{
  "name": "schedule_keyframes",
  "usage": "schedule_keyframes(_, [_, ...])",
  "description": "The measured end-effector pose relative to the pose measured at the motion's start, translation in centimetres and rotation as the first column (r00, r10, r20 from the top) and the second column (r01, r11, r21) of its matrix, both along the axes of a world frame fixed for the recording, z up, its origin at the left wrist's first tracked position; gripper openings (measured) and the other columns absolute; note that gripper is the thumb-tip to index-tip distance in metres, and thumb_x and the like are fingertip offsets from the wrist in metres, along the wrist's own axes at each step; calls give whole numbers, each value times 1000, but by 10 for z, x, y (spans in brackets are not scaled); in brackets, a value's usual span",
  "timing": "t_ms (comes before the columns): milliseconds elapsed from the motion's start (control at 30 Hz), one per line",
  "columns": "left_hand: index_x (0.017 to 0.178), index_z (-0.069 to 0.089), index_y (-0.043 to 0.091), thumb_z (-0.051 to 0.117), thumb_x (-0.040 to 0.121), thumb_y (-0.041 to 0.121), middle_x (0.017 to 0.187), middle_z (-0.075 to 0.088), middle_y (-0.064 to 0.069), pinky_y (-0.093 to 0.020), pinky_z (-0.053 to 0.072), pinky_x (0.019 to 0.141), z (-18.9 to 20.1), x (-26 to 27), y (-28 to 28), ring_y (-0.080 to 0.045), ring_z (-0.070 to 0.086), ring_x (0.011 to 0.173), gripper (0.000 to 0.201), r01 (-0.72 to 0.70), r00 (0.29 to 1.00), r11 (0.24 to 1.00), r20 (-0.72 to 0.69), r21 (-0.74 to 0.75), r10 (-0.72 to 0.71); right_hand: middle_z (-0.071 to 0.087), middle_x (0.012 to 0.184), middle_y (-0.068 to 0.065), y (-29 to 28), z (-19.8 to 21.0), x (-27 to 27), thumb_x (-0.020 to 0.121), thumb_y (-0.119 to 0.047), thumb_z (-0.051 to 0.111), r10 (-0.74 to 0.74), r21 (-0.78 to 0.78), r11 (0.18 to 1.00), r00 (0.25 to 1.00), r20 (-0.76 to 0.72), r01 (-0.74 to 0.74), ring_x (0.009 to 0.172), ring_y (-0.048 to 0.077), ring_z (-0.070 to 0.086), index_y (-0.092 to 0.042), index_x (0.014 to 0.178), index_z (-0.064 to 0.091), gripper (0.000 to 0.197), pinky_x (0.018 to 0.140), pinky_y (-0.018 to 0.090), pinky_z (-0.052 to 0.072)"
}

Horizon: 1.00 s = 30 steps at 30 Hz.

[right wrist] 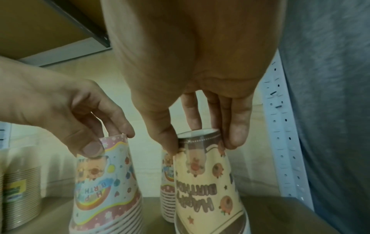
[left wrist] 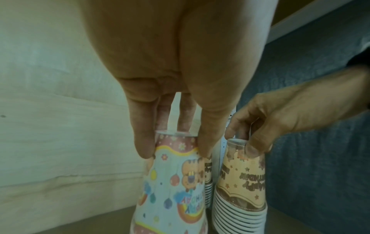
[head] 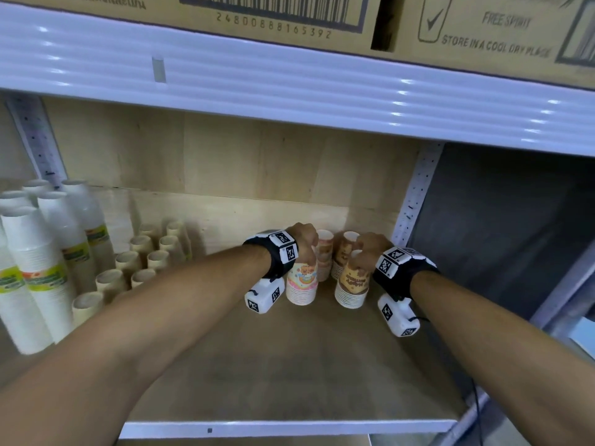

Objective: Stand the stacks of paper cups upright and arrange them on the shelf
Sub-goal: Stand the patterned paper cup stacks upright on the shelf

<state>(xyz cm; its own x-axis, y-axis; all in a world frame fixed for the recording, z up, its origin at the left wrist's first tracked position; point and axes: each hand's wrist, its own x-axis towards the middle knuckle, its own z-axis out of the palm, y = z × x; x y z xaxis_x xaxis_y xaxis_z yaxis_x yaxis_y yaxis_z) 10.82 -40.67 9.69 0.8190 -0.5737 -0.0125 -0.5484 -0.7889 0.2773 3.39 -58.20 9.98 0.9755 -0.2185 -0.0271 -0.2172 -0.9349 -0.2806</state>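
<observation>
**Shop stockroom or store aisle**

Looks like retail shelving: white metal shelf point(head: 289, 424) with perforated uprights point(head: 415, 194) and a ribbed price rail point(head: 289, 91). Above, cardboard cartons point(head: 225, 14) printed with a barcode and "STORE IN A COOL DRY PLACE". Below, many wrapped cup stacks point(head: 42, 268) in rows, white, tan point(head: 141, 246) and party-printed point(head: 301, 284), like goods laid out for sale.

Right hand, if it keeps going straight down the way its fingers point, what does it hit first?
The right hand already pinches the top of the brown birthday cup stack, so it would press straight onto that stack, which stands on the shelf board.
</observation>
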Motion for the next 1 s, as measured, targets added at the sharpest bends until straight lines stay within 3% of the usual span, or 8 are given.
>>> schedule_keyframes(100, [137,53,10,77,80,26,134,54,-10,-26,46,78,-3,6,-16,-27,57,116,63,-4,1000,1000,24,-17,4,59,125,10,-12,-2,5,82,-21,70,-41,1,999,999,-20,41,111,26,59,-7,119,63,39,76,26,44])
schedule_keyframes(267, [138,52,13,77,80,30,135,52,-9,-27,45,79,-13,18,-37,-28,56,118,66,-5,1000,999,10,-38,6,62,113,11,-25,-11,13,84,-25,65,-59,0,998,998,24,59,102,28,61,-7,102,63,25,78,30,51])
schedule_keyframes(400, [129,60,14,80,73,35,125,60,-9,-29,50,74,-20,26,-49,-28,61,107,62,3,1000,1000,4,-29,-2,63,100,10,-24,-14,20,83,-19,64,-47,18,999,999,27,46,100,30,64,-5,90,64,15,78,32,52])
schedule_keyframes(533, [116,65,13,80,72,38,113,63,-7,-29,47,65,-26,32,-56,-26,62,95,53,11,1000,1000,10,-5,-11,60,103,10,-28,-19,26,84,-20,66,-26,25,999,1000,14,26,105,29,63,-2,105,68,27,77,29,50])
schedule_keyframes(667, [112,65,14,80,72,38,107,62,-6,-28,44,61,-31,38,-60,-24,59,88,49,-1,1000,1000,-9,-5,1,62,115,13,-32,-26,32,85,-19,67,-21,21,1000,999,41,20,109,29,60,-2,110,67,31,79,26,46])
schedule_keyframes(733, [108,66,14,80,71,38,104,62,-6,-27,45,59,-33,39,-62,-24,59,85,47,0,1000,1000,-18,-9,0,60,109,9,-35,-28,36,85,-20,68,-18,22,1000,999,40,17,111,28,59,-3,112,67,32,79,25,43])
schedule_keyframes(800, [106,65,15,80,69,40,103,63,-5,-27,48,59,-34,40,-63,-24,62,86,47,1,1000,1000,-22,-12,-2,56,102,5,-37,-31,38,84,-22,68,-15,23,1000,999,37,14,111,27,59,-6,111,67,32,77,24,41])
schedule_keyframes(1000, [100,62,13,77,71,40,97,65,-5,-27,48,58,-36,39,-68,-24,61,81,42,-14,1000,1000,-27,-11,14,61,117,9,-44,-37,44,80,-31,67,-16,90,996,1000,23,14,106,24,59,-12,103,67,29,77,24,40])
